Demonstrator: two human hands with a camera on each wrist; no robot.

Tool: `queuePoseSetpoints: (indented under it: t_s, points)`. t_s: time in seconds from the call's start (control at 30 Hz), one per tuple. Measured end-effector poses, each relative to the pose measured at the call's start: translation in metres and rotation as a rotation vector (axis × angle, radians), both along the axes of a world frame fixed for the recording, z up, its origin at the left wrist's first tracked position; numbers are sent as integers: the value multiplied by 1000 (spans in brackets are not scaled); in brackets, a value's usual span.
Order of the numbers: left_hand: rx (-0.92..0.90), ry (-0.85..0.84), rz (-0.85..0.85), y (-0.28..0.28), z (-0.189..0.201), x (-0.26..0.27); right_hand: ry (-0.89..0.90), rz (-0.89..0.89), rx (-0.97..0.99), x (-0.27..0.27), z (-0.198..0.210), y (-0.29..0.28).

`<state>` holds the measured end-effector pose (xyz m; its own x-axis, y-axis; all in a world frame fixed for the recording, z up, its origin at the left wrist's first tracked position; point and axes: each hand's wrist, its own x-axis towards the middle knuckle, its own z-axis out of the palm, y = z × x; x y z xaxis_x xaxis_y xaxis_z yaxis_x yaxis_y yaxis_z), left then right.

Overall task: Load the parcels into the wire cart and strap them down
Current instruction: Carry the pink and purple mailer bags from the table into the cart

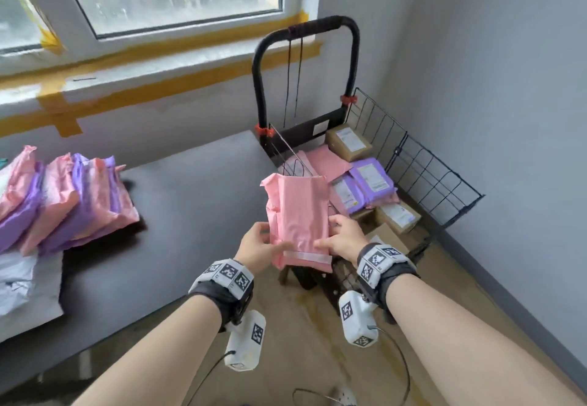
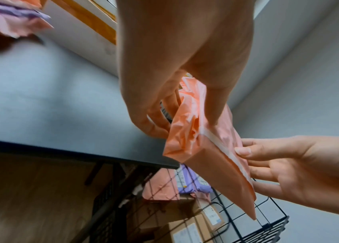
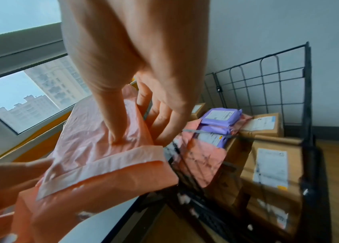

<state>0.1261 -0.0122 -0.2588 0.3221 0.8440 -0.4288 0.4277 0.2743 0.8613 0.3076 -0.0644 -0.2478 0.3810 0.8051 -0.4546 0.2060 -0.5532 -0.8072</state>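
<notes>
**Q:** Reading from left to right, what does the figure show, and how should the step be done?

**A:** Well to the left of the hands, a stack of soft pink and purple plastic mailer bags (image 1: 68, 202) lies on the dark matte table (image 1: 190, 215). The left hand (image 1: 259, 248) pinches the near left edge of a flat, crinkled pink plastic mailer bag (image 1: 298, 218), thumb on top and fingers beneath. The right hand (image 1: 344, 240) pinches the opposite edge the same way, thumb (image 3: 112, 125) pressed into the film. The bag is held in the air, just over the near rim of the black wire-grid cart (image 1: 422, 167), which stands ahead and to the right of the hands. Judged from this, the step is placing: keep both edges held and lower the bag flat onto the load.

**Q:** What of materials and shapes?

**A:** The held bag is thin, glossy and pliant, with a pale adhesive strip (image 1: 308, 257) across its near end; it will likely sag if held one-handed. Inside the cart lie rigid brown cardboard boxes with white labels (image 1: 398, 216) and puffy purple plastic mailers (image 1: 371, 178). Flat bags should fill gaps between the boxes. Thin dark cords (image 1: 293, 81) hang from the cart's black looped handle (image 1: 317, 24), beyond the hands, presumably for strapping, which is not yet begun.
</notes>
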Motion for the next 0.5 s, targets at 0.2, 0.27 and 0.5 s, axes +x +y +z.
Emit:
queuePoseSetpoints:
  t_s: [0.2,0.27,0.5]
  points:
    - [-27,-7,-7,-19,7,134,-36,1,-6,134,9,-24]
    - [-24,1,-2,-24,7,172,-66,23,-19,171,8,-26]
    - [-98,-11,30,-2,-13,276,-130,72,-30,279,-4,4]
